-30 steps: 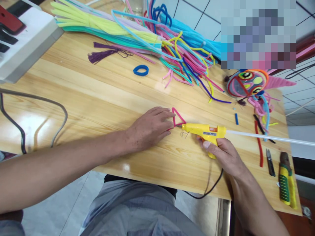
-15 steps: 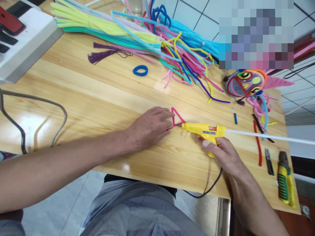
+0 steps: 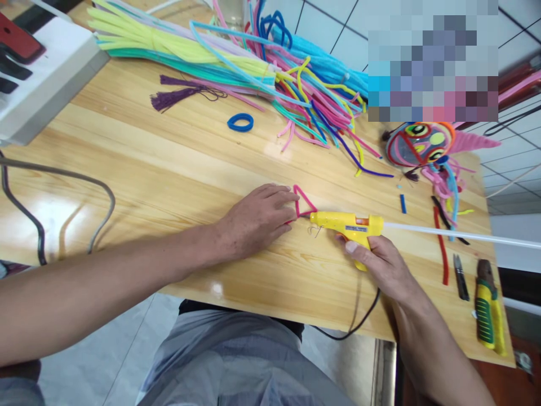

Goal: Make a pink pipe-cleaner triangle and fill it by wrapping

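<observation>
A pink pipe cleaner bent into a triangle lies on the wooden table. The fingers of my left hand hold its left side down, covering part of it. My right hand is wrapped around the handle of a yellow hot glue gun. The gun points left, its nozzle at the lower edge of the pink triangle beside my left fingertips. Out of the gun's back runs a long clear glue stick. Thin strands of glue hang below the nozzle.
Bundles of coloured pipe cleaners lie at the back, near a purple tassel and a blue loop. To the right are a decorated fish-like figure, small snips and pliers. A cable curls at left.
Almost nothing differs. The glue gun and my right hand sit very slightly further left, along with a small shift of the view; my left hand stays on the pink pipe cleaner.
</observation>
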Available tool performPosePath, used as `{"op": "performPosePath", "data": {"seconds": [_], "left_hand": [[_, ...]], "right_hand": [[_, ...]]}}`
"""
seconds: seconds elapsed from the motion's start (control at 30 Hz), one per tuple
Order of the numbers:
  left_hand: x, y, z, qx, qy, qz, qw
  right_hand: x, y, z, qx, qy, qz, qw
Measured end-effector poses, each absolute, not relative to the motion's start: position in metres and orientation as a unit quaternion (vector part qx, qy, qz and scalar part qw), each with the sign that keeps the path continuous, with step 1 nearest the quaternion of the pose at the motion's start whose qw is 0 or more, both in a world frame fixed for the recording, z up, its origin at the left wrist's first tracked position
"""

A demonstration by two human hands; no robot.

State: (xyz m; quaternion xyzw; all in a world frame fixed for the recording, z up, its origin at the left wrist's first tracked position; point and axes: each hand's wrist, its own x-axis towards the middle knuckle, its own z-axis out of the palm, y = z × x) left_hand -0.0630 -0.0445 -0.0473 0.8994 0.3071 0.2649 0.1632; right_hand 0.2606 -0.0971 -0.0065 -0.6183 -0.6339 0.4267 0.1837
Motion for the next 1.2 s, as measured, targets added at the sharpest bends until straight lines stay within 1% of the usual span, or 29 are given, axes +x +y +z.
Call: {"op": "performPosePath", "data": {"seconds": [0.9,1.2], "left_hand": [[-0.0633,-0.044,-0.046,0.898,0.299,0.274,0.173],[-0.0627,-0.0438,-0.044,0.899,0.302,0.263,0.175]], "right_hand": [[0.2586,-0.0964,-0.001,-0.621,-0.642,0.42,0.161],[0.2592,-0.0971,-0.0031,-0.624,-0.634,0.421,0.178]]}}
